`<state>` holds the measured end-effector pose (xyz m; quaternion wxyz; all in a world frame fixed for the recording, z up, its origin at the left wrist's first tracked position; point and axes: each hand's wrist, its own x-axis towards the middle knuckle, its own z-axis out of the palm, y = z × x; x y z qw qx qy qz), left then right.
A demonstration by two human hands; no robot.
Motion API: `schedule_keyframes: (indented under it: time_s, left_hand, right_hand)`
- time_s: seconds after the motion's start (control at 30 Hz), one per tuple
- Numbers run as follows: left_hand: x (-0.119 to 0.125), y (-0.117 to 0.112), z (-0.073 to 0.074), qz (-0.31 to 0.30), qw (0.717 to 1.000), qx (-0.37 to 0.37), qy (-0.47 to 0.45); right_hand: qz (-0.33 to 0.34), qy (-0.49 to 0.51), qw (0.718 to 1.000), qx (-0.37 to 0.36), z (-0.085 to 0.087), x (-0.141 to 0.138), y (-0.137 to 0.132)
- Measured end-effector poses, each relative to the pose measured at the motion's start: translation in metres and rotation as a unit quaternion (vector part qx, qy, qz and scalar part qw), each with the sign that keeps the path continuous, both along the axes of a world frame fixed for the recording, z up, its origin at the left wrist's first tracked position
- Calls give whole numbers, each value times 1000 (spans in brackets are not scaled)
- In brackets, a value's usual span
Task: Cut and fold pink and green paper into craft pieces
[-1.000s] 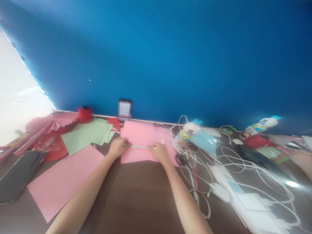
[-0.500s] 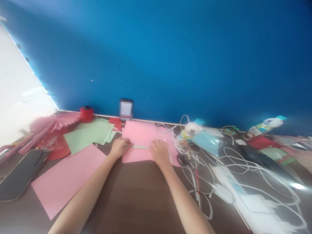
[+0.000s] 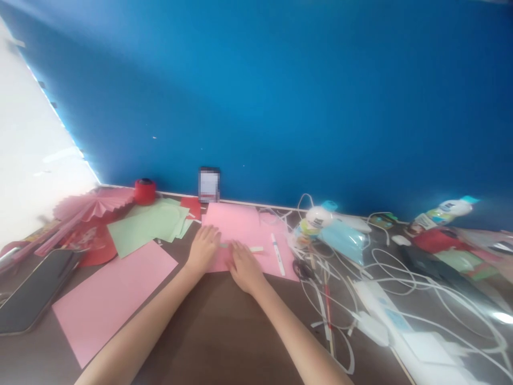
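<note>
My left hand [image 3: 204, 248] lies on pink paper [image 3: 232, 216] with its fingers stretched out along the sheet's left side. My right hand [image 3: 244, 266] rests close beside it, its fingers lying flat over a thin pale strip [image 3: 256, 249]. The strip's right end sticks out past the right hand, and a short piece shows between the hands. Part of the paper's back edge looks folded or raised. A white pen [image 3: 278, 254] lies on the paper to the right of my right hand.
On the left are a loose pink sheet [image 3: 116, 299], green papers [image 3: 150, 222], a pink paper fan [image 3: 94, 203] and a dark phone [image 3: 34, 291]. Tangled white cables, a power strip [image 3: 385, 310] and a glue bottle [image 3: 316, 219] crowd the right. A blue wall [image 3: 256, 96] rises behind.
My right hand has slid left along the strip towards the left hand, uncovering the strip's right end and the pen. The left hand's fingers now lie flatter on the paper.
</note>
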<state>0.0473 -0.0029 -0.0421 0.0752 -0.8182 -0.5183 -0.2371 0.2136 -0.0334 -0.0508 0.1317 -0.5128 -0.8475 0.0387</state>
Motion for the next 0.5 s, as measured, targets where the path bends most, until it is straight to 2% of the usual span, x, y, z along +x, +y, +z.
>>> schedule_keyframes:
  time_s: [0.03,0.17,0.3,0.5]
  left_hand:
    - [3,-4,-3,-38,999,-5,20]
    - [0,-19,-18,-99,993,-42,44]
    - [-8,-25,-27,-78,994,-60,42]
    - [-4,-30,-25,-56,996,-64,36]
  right_hand:
    - [0,0,1000,-1,0,0,0]
    - [5,2,1000,6,4,1,-3]
    - [-19,-13,1000,4,7,10,-11]
    - [-95,-27,995,11,9,30,-25]
